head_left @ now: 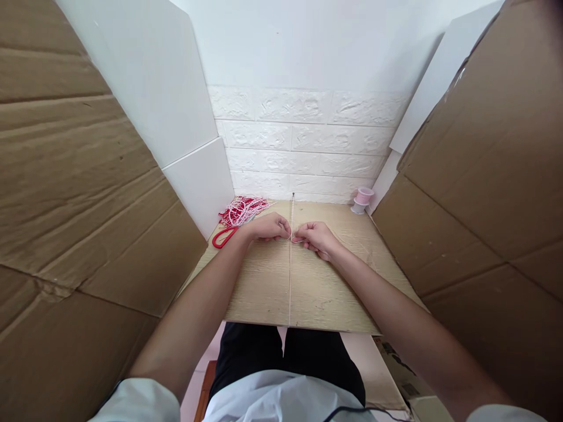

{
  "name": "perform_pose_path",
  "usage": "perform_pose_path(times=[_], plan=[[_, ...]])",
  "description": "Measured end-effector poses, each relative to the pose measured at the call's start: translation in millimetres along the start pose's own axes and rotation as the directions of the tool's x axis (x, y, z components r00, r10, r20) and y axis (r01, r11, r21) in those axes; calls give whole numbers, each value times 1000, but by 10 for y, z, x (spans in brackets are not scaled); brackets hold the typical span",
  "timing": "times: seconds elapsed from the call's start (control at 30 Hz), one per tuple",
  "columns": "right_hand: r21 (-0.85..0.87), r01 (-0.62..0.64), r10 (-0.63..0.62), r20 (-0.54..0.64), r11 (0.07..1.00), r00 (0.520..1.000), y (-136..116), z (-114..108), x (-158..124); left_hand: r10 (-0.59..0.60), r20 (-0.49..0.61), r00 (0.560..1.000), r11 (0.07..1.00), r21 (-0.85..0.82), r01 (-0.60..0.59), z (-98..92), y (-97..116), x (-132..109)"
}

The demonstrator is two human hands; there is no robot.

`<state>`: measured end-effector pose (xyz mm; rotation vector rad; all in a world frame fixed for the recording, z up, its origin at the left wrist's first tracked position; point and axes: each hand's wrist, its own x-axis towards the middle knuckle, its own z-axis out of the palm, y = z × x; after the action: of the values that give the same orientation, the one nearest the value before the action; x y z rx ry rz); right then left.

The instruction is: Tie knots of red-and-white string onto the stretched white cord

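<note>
A thin white cord (pixel 290 281) runs straight down the middle of a light wooden board (pixel 264 293), from a pin at the far edge to the near edge. My left hand (pixel 268 227) pinches a thin string just left of the cord. My right hand (pixel 315 238) pinches the string on the other side, fingers curled. The two hands nearly touch at the cord.
A heap of red and white cords (pixel 241 210) lies at the board's far left, with red-handled scissors (pixel 223 237) beside it. A small pink spool (pixel 363 199) stands at the far right. Tall cardboard sheets (pixel 79 205) flank both sides. A white brick wall (pixel 303 146) is behind.
</note>
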<state>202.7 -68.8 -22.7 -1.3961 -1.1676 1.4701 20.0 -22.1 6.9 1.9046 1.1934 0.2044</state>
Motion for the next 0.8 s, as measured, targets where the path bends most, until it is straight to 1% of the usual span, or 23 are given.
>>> perform_pose_path(times=[0.1,0.17,0.23,0.3,0.33,0.4,0.47,0.6,0.73,0.8], plan=[[-56,45,-47,-33,997,998,52,-6,36,2,10,1000,1000,-11,-2,-5,2,-5],[-186,135,-153,-84,973,985,85,-19,63,13,17,1000,1000,-16,-13,-8,1,-3],[-375,224,-289,-126,900,949,96,-37,76,23,18,1000,1000,-14,-23,-9,-1,0],[-534,257,-385,-143,805,912,76,-54,70,26,14,1000,1000,-7,-26,-7,-3,3],[-588,254,-410,-148,768,900,58,-61,60,27,12,1000,1000,-3,-27,-6,-4,5],[-651,235,-431,-157,722,889,21,-74,37,22,7,1000,1000,9,-22,-4,-5,6],[-658,228,-416,-144,718,898,4,-83,26,16,3,1000,1000,19,-17,-2,-4,6],[-564,228,-330,-84,794,940,54,-94,73,17,4,1000,999,27,-17,-3,-4,8],[-507,250,-325,-63,825,944,132,-89,144,21,-5,1000,999,30,-21,2,-14,17],[-457,244,-299,-51,856,953,153,-80,156,27,-5,1000,999,23,-27,7,-18,19]])
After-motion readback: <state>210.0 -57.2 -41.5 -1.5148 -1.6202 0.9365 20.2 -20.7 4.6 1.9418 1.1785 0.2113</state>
